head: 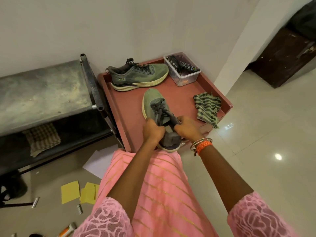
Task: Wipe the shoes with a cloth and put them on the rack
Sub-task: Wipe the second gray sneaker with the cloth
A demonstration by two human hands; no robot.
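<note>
A green running shoe point(153, 104) lies on the reddish-brown table point(130, 127), toe pointing away from me. My left hand point(152, 130) grips its left collar and my right hand point(185, 128) grips its right collar near the tongue. The second green shoe point(137, 75) stands on its sole at the table's back, toe to the right. A green striped cloth point(206, 107) lies crumpled at the table's right edge, apart from both hands. The dark metal rack point(42, 93) stands to the left of the table.
A clear plastic box point(182, 70) with a remote and small items sits at the table's back right. A checked cloth point(42, 138) lies on the rack's lower shelf. Yellow papers point(77, 192) and small items litter the floor at left. A dark wooden door point(289, 53) is at right.
</note>
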